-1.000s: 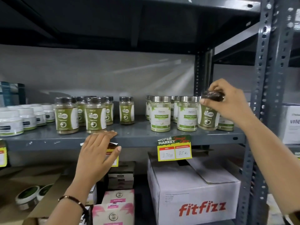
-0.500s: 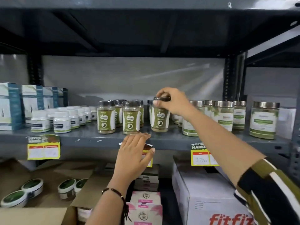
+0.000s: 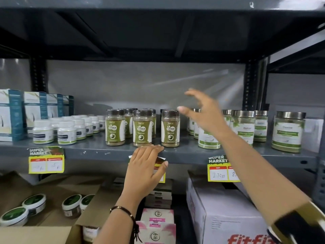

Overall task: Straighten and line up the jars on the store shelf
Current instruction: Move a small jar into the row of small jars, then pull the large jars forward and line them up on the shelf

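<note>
Three dark-lidded Gaska jars with green labels stand in a front row on the grey shelf (image 3: 98,152): left (image 3: 115,127), middle (image 3: 142,128), right (image 3: 170,129). More of the same stand behind them. To the right are larger silver-lidded jars (image 3: 243,127), one apart at the far right (image 3: 288,132). My right hand (image 3: 204,113) hovers open, fingers spread, just right of and above the right Gaska jar, holding nothing. My left hand (image 3: 146,169) rests flat on the shelf's front edge below the middle jar, covering a price tag.
Small white jars (image 3: 66,132) and blue-white boxes (image 3: 12,114) fill the shelf's left part. Yellow price tags (image 3: 46,160) hang on the edge. Below are a white Fitfizz carton (image 3: 226,217), pink boxes (image 3: 156,228) and an open cardboard box with green-lidded tubs (image 3: 34,202). A steel upright (image 3: 250,85) stands at the right.
My right hand carried a Gaska jar leftwards, set it down as the third in the front row and let go, lifting up and to the right. My left hand stayed on the edge.
</note>
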{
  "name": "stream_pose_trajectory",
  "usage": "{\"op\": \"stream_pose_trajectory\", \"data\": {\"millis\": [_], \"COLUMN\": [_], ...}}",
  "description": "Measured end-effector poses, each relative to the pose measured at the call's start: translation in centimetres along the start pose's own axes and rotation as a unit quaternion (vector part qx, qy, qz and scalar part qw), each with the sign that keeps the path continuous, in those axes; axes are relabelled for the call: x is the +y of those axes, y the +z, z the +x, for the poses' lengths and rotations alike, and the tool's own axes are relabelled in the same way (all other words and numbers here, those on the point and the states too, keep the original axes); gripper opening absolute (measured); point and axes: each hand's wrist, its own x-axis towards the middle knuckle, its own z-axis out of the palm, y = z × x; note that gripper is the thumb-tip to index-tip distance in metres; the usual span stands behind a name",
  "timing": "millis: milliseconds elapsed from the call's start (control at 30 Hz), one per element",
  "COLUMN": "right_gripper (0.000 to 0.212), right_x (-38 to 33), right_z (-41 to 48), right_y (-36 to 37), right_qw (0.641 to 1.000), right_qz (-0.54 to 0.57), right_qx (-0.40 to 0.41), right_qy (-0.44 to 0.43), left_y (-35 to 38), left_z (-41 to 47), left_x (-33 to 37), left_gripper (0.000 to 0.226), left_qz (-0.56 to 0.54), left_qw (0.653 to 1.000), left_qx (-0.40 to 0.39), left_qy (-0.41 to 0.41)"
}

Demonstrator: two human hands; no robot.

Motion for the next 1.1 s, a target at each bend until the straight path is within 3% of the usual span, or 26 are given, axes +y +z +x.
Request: {"op": "stream_pose_trajectory", "data": {"millis": [100,200,267,333,467,667,833,1100], "right_gripper": [0.044,0.041,0.052,0.072,0.095,0.084,0.107,0.065], "right_x": [2.9,8.2,11.8,14.6,16.7,16.5,17.4,18.7], "right_z": [-3.6,-7.2,-8.9,-10.0,-10.1,-9.5,-10.2,-9.9], "right_y": [-5.2,-9.1,-10.3,-11.0,-11.8,-11.9,-11.5,-11.3], "right_qw": [0.973,0.928,0.920,0.919,0.908,0.909,0.921,0.915], "right_qz": [-0.065,-0.125,-0.157,-0.201,-0.243,-0.236,-0.172,-0.192], "right_qx": [0.215,0.350,0.339,0.277,0.190,0.175,0.173,0.196], "right_qy": [-0.054,0.027,0.116,0.196,0.283,0.294,0.302,0.295], "left_y": [0.1,0.4,0.5,0.7,1.0,0.9,1.0,0.9], "left_z": [0.0,0.1,0.1,0.0,0.1,0.2,0.2,0.5], "left_x": [0.0,0.1,0.1,0.1,0.2,0.6,0.8,1.5], "left_gripper": [0.041,0.042,0.042,0.043,0.045,0.046,0.048,0.048], "left_qz": [0.005,0.014,0.020,0.027,0.036,0.044,0.047,0.042], "left_qw": [1.000,1.000,1.000,0.999,0.999,0.998,0.998,0.997], "left_qx": [0.002,0.011,0.015,0.019,0.020,0.021,0.023,0.037], "left_qy": [-0.002,-0.006,-0.009,-0.012,-0.023,-0.028,-0.045,-0.055]}}
